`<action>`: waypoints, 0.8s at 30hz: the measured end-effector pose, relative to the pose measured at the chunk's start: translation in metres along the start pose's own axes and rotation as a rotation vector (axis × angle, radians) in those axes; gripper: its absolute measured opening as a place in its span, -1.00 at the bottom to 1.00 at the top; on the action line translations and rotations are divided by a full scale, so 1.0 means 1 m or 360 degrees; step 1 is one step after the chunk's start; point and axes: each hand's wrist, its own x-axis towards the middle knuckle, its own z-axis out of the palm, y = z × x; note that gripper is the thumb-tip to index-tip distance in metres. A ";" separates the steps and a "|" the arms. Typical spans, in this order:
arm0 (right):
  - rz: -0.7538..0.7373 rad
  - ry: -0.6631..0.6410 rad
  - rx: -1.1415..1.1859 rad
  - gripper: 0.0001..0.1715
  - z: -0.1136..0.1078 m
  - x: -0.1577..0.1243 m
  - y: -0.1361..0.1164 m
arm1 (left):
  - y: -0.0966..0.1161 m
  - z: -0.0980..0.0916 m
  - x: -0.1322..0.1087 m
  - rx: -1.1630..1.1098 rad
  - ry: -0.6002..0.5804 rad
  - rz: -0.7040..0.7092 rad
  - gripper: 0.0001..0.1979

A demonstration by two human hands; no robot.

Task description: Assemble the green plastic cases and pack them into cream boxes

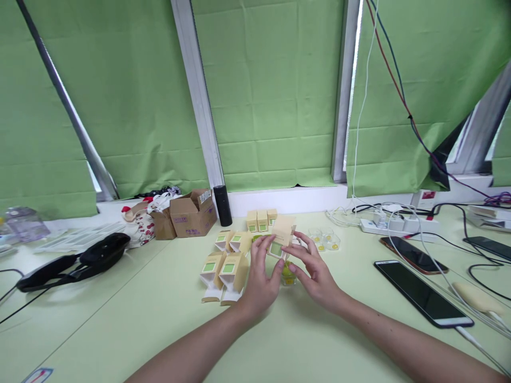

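Both my hands meet over the middle of the pale green table (159,319). My left hand (259,279) and my right hand (313,271) pinch a small beige carton with a green label (280,236) between their fingertips, tilted, its top flap open. Just under the carton stands a small clear jar with green contents (287,274). Left of my left hand lie several open beige cartons (225,268). Behind stand three closed cartons (262,219) in a row. Small clear lids or jars (326,240) sit to the right of the held carton.
A brown cardboard box (192,213) and a black cylinder (222,205) stand at the back by the green blinds. Black strap gear (75,260) lies left. Two phones (423,291) (413,254), a power strip (395,223) and cables crowd the right side.
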 end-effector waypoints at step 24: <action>-0.0173 -0.0187 -0.0711 -0.43 -0.005 -0.004 0.015 | -0.027 0.001 0.014 -0.0353 0.0305 -0.0524 -0.47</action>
